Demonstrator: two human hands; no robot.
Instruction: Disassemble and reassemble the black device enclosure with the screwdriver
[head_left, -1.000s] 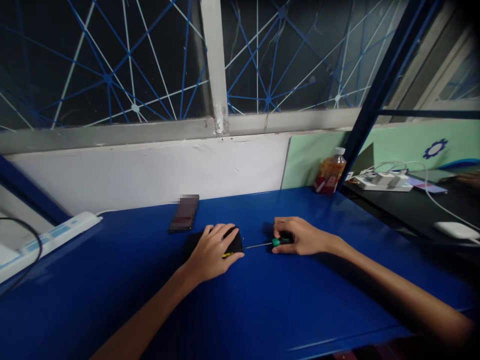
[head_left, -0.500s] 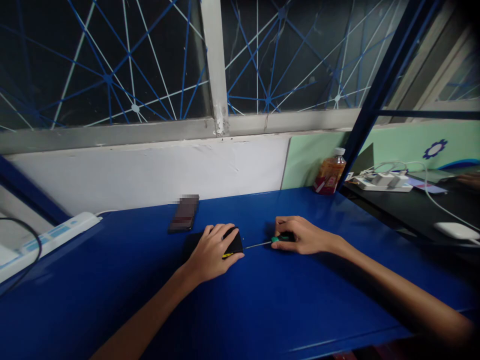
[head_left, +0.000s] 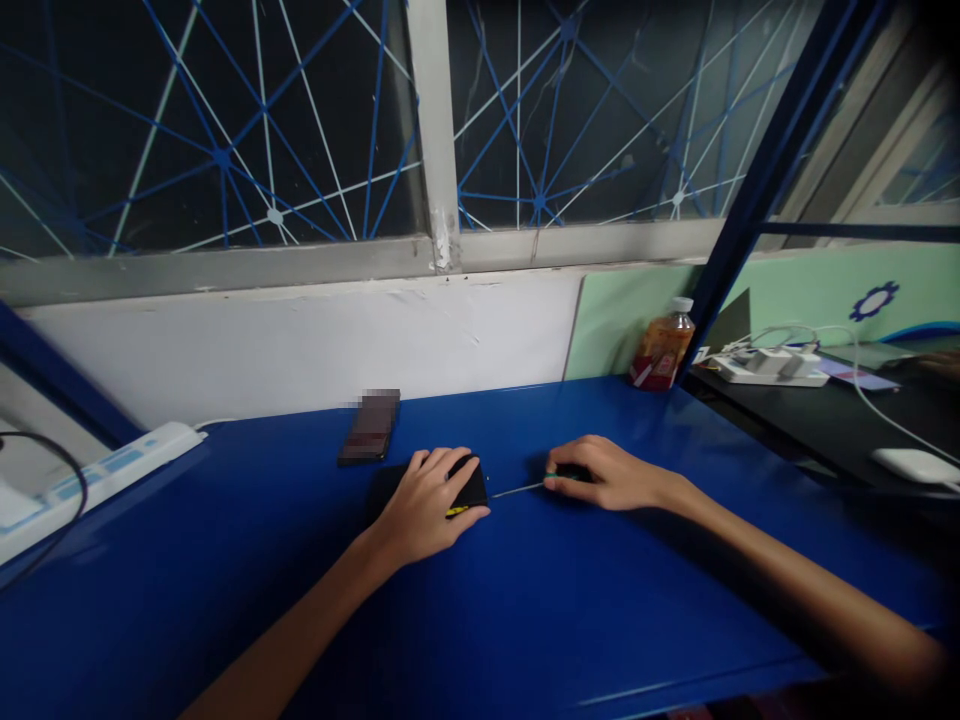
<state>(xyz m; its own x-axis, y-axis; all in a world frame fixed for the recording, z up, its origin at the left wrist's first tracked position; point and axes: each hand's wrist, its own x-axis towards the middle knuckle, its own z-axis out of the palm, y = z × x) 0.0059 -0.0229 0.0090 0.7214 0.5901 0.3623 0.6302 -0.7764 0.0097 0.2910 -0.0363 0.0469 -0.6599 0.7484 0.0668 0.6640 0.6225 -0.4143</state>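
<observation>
My left hand (head_left: 429,505) is wrapped over a black box-like object (head_left: 471,487) with a yellow marking, which lies on the blue table (head_left: 525,620). To its right, my right hand (head_left: 596,472) pinches the green handle of a screwdriver (head_left: 517,490). The thin metal shaft points left, and its tip is at the right end of the black object. Fingers hide most of the handle. Whether the tip touches the object or sits in it is too small to tell.
Behind my left hand lies a dark phone (head_left: 369,428). A white power strip (head_left: 97,488) with a black cable is at the left edge. A bottle (head_left: 663,345) stands at the back right, near a blue post. Further right, a black desk (head_left: 787,415) holds chargers and cables.
The fingers of my right hand have shifted around the handle and now cover more of its green part. My left hand and the black object look unmoved.
</observation>
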